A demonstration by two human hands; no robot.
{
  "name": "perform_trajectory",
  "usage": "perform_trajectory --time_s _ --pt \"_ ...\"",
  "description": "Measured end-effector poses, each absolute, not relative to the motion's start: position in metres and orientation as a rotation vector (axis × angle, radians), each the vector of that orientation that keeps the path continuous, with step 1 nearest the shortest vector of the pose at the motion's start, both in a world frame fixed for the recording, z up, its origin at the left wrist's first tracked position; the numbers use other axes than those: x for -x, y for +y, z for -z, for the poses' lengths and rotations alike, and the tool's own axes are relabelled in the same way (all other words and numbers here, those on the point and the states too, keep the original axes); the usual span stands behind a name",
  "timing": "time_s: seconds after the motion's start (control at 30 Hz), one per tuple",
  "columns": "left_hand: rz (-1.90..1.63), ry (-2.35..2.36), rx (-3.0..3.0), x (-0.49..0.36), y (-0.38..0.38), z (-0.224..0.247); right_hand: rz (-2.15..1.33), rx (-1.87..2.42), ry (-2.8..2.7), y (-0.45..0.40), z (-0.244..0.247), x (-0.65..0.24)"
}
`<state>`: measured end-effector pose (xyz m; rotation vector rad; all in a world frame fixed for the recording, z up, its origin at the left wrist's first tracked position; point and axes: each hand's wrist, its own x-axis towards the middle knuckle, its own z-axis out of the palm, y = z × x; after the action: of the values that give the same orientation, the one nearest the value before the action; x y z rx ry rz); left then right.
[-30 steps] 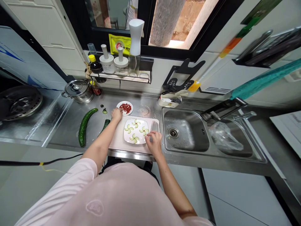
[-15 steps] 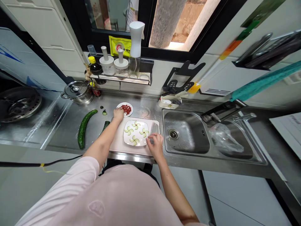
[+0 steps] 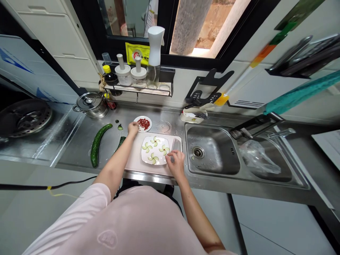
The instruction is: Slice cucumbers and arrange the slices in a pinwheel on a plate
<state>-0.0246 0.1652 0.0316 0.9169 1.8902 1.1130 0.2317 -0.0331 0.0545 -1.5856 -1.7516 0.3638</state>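
Observation:
My left hand (image 3: 133, 128) is at the left rim of a small white dish (image 3: 145, 130) of chopped red pieces (image 3: 143, 123). Its fingers are bent together; what lies between them is too small to make out. My right hand (image 3: 176, 163) is at the right edge of a white plate (image 3: 155, 150), thumb and forefinger curled in a pinch; any small thing in them is hidden. Pale green cucumber slices (image 3: 153, 158) lie on the plate in pinwheel shapes, some with red centres. Under the plate is a pale cutting board (image 3: 135, 164). A flat grey blade (image 3: 175, 145) lies beside my right hand.
A whole cucumber (image 3: 97, 146) and a partly hidden cucumber piece (image 3: 121, 141) lie to the left. Behind them stands a lidded pot (image 3: 91, 106). The double sink (image 3: 212, 150) is at the right, a plastic bag (image 3: 259, 157) in its far basin. A seasoning shelf (image 3: 138, 88) hangs behind.
My left hand has drawn back slightly from over the red pieces to the dish's left rim. My right hand has stayed beside the plate. The view has shifted a little.

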Motion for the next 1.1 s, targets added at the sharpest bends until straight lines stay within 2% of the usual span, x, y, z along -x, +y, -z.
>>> perform_trajectory --time_s 0.07,0.2,0.4,0.77,1.1 --pt "-1.22 1.72 -0.717 0.021 0.161 -0.038 -0.369 1.578 -1.751 -0.032 -0.054 -0.23" --pt "-1.221 1.403 -0.453 0.013 0.146 -0.053 -0.388 1.552 -1.769 -0.029 -0.055 -0.226" --pt "-1.273 1.132 -0.417 0.0 0.114 -0.081 -0.421 1.465 -1.773 -0.013 -0.07 -0.215" --pt "-1.342 1.142 -0.73 -0.031 0.058 -0.115 -0.402 1.277 -1.747 0.026 -0.132 -0.178" --pt "-1.313 1.122 -0.814 -0.045 0.036 -0.131 -0.391 1.281 -1.751 0.03 -0.141 -0.166"
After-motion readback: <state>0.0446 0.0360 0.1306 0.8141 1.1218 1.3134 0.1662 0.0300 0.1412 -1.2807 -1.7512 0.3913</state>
